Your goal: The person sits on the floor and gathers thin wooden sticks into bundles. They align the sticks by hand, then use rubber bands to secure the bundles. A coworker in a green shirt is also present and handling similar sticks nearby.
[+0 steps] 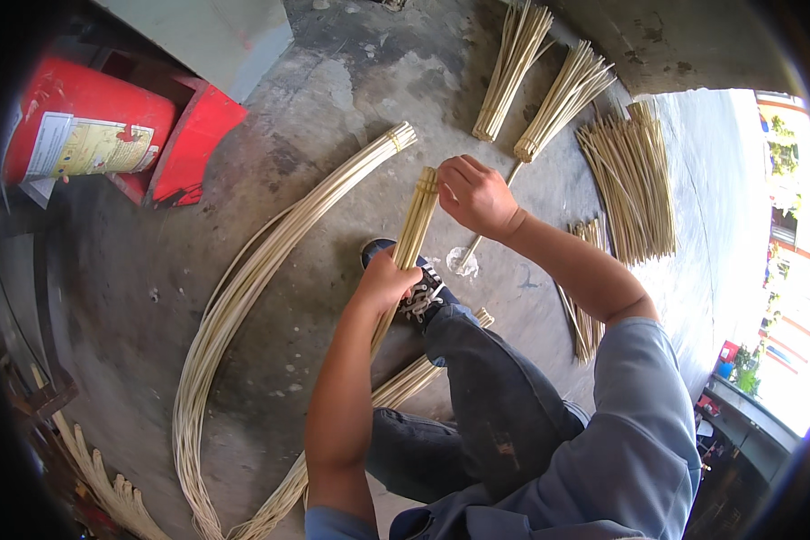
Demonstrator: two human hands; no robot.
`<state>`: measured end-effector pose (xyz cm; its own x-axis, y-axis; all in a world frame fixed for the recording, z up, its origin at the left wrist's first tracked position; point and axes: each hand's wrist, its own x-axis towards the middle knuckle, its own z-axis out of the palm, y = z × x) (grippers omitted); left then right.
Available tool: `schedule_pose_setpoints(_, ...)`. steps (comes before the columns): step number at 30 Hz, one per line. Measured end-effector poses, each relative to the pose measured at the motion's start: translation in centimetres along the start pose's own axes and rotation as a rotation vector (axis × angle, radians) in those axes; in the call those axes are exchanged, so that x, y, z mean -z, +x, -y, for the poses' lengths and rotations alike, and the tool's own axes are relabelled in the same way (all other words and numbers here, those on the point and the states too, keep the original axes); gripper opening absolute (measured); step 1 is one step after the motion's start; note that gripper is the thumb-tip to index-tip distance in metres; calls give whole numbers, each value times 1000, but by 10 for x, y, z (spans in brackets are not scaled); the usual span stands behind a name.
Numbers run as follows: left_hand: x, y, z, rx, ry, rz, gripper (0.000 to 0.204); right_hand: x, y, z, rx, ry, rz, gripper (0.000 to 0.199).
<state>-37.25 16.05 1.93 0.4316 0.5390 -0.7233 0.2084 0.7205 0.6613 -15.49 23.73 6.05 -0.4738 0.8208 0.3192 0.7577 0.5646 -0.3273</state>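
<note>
My left hand is wrapped round a bundle of pale cane rods, which stands tilted in front of me over my shoe. A thin tie circles the bundle near its top end. Right beside that end is my right hand, its fingers curled in and pressed together; whatever they pinch, if anything, is hidden. To the left, a long bundle of canes curves across the floor, tied near its far end. Another cane bundle lies partly under my legs.
Two short cane bundles lie at the far side, with a wide stack of cut canes and a smaller pile to the right. At upper left are a red cylinder and its red stand. More canes sit lower left.
</note>
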Motion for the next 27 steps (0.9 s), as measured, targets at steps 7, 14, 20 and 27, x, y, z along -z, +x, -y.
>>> schedule_pose_setpoints(7,-4,4,5,16,14,3,15,-3,-1,-9,-95,-10,77,13)
schedule_pose_setpoints(14,-1,7,3,35,-5,25,16,-4,11,-20,-350,178,205,15)
schedule_pose_setpoints(20,5,10,13,35,26,30,15,-9,18,-37,-520,373,298,15)
schedule_pose_setpoints(27,-8,18,15,-14,15,129,10,4,17,-75,-959,948,469,9)
